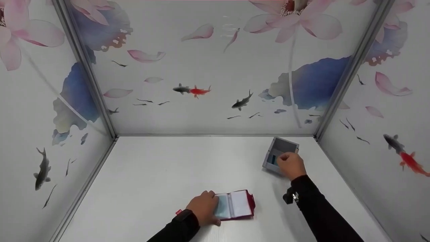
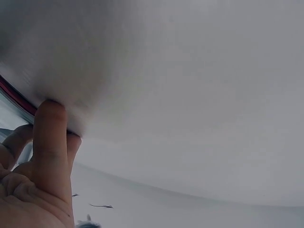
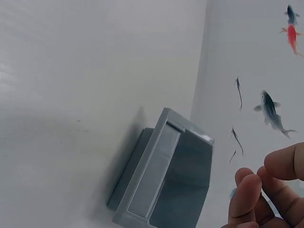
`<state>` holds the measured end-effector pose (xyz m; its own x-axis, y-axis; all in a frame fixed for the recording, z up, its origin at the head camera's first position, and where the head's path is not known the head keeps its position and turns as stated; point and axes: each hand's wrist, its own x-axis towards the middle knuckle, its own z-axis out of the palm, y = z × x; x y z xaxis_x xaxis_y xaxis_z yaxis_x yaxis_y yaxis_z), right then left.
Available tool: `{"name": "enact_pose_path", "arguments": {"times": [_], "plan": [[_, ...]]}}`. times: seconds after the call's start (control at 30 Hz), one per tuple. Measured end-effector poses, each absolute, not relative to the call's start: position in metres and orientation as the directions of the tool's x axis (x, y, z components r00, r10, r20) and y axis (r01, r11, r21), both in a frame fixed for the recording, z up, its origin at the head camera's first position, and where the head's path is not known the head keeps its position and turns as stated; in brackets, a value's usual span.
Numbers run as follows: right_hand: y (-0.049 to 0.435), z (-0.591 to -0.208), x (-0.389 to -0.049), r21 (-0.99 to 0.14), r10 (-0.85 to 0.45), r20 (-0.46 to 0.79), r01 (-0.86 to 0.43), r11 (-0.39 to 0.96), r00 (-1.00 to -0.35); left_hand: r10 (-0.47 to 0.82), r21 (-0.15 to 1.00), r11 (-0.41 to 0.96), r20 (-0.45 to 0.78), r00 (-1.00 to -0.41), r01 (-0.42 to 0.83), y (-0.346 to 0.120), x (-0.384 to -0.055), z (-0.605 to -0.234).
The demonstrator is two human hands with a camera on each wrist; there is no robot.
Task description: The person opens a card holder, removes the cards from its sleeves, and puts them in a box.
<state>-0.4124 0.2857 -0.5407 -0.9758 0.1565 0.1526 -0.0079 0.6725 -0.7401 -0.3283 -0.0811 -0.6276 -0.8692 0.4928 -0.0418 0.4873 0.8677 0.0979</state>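
An open card holder (image 1: pixel 240 203) with a dark red cover and clear sleeves lies on the white table. My left hand (image 1: pixel 205 206) grips its left side, with the thumb by the near edge and the fingers at the far edge. Close up, the left hand (image 2: pixel 50 156) touches the table beside the red rim. Over the grey open-topped box (image 1: pixel 284 145) is my right hand (image 1: pixel 291 165), its fingertips together. In the right wrist view the right hand (image 3: pixel 266 194) pinches a thin pale-blue piece, mostly hidden by the fingers. The box (image 3: pixel 156 175) stands beside that hand.
White panels with printed lotus flowers and fish enclose the table at the back, left and right. Metal posts (image 1: pixel 88 72) mark the corners. The grey box stands near the back right corner.
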Motion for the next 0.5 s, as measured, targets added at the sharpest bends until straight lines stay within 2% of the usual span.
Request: {"name": "enact_pose_path", "arguments": {"times": [0.3,0.5], "plan": [[0.235,-0.532,-0.395,-0.812,0.06,0.108,-0.053,0.581,-0.992,0.491,0.127,0.865,-0.024,-0.871,0.485,-0.083,-0.33,-0.628],[0.2,-0.532,-0.373,-0.852,-0.073,0.091,-0.115,0.511,-0.993,0.491,0.163,0.861,-0.02,-0.871,0.482,-0.084,-0.329,-0.629]]}}
